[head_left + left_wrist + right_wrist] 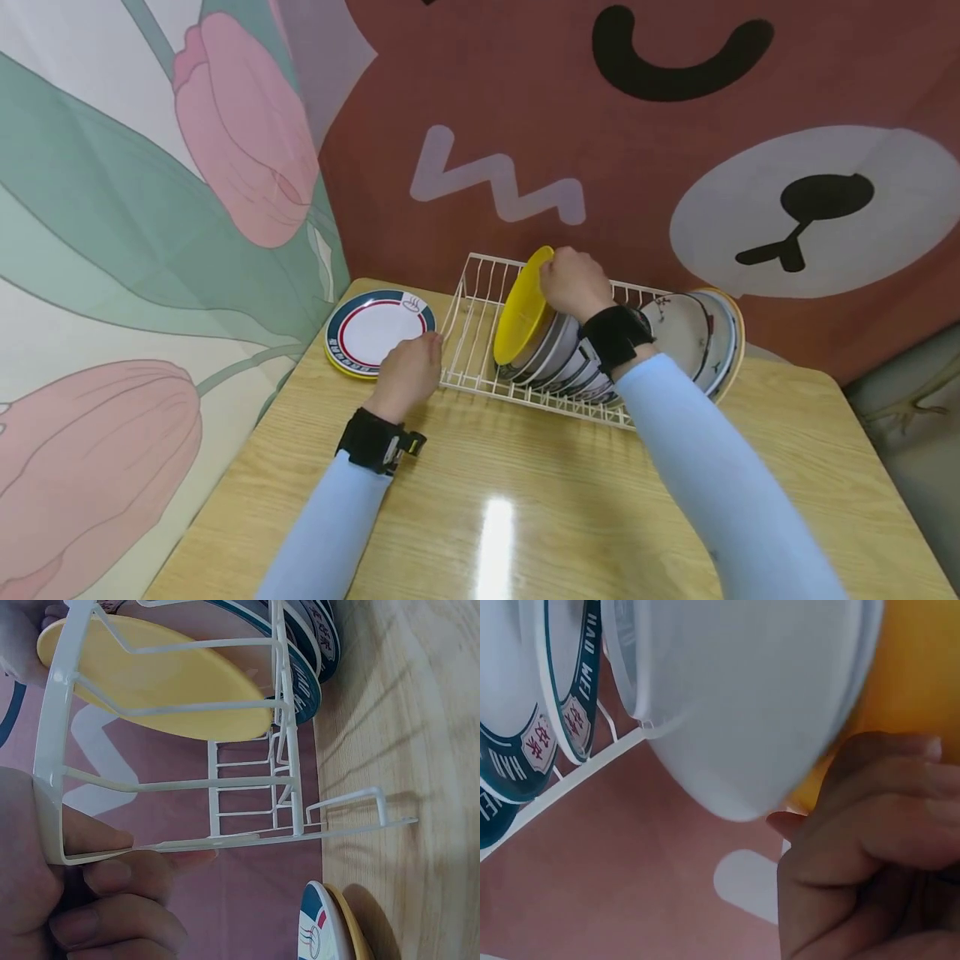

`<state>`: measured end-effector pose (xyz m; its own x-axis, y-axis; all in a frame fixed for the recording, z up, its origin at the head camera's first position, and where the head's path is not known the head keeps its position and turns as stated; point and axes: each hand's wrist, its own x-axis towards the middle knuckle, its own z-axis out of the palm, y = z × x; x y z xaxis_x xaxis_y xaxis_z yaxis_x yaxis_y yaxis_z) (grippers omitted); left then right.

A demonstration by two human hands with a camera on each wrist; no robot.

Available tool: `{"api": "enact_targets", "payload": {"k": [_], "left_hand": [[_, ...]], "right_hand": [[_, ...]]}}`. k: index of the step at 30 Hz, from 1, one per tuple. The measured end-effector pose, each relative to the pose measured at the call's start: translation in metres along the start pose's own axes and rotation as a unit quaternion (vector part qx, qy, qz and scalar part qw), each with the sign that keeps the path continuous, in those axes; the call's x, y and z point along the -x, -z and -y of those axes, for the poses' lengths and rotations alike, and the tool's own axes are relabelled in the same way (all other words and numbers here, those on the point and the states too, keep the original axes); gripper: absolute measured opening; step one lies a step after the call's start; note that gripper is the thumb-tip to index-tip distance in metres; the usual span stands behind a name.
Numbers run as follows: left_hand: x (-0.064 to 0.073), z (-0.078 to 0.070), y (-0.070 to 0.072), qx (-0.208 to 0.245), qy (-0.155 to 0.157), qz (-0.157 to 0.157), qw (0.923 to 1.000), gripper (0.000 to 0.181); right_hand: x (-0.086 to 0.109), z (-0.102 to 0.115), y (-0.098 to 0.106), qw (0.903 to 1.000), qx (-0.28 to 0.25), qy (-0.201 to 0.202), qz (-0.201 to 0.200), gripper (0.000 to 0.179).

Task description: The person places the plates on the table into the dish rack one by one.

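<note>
My right hand (576,283) pinches the upper edge of a yellow plate (521,312), which stands tilted in a white wire dish rack (525,403). In the right wrist view its fingers press on the yellow surface beside a white dish (757,697). My left hand (408,375) grips the rack's left end; the left wrist view has the thumb and fingers around the corner wire. Several plates and dishes stand right of the yellow plate, some with dark green lettered rims (574,712). Larger patterned plates (678,325) lean at the rack's right end.
Left of the rack, a white plate with a blue and red rim (378,333) lies on a yellow plate (339,367). Everything stands on a wooden table (450,500). A printed cloth with a brown bear face (480,108) hangs right behind the rack.
</note>
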<state>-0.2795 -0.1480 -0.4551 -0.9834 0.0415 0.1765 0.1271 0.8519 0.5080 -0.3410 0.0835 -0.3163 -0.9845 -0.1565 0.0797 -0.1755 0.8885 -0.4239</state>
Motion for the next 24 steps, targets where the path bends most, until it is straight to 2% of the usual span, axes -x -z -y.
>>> {"api": "enact_targets", "payload": {"k": [5, 16, 24], "left_hand": [[0.0, 0.0, 0.0, 0.0, -0.004, -0.011, 0.9999, 0.036], [-0.001, 0.001, 0.0, 0.002, -0.002, -0.009, 1.0, 0.035], [-0.001, 0.001, -0.001, -0.001, -0.012, -0.015, 0.9998, 0.038]], "right_hand": [[-0.003, 0.004, -0.007, 0.9996, 0.028, -0.004, 0.005, 0.033], [-0.006, 0.011, -0.021, 0.9947, 0.1, -0.006, -0.022, 0.024], [-0.009, 0.009, -0.03, 0.9865, 0.154, 0.027, -0.049, 0.019]]}}
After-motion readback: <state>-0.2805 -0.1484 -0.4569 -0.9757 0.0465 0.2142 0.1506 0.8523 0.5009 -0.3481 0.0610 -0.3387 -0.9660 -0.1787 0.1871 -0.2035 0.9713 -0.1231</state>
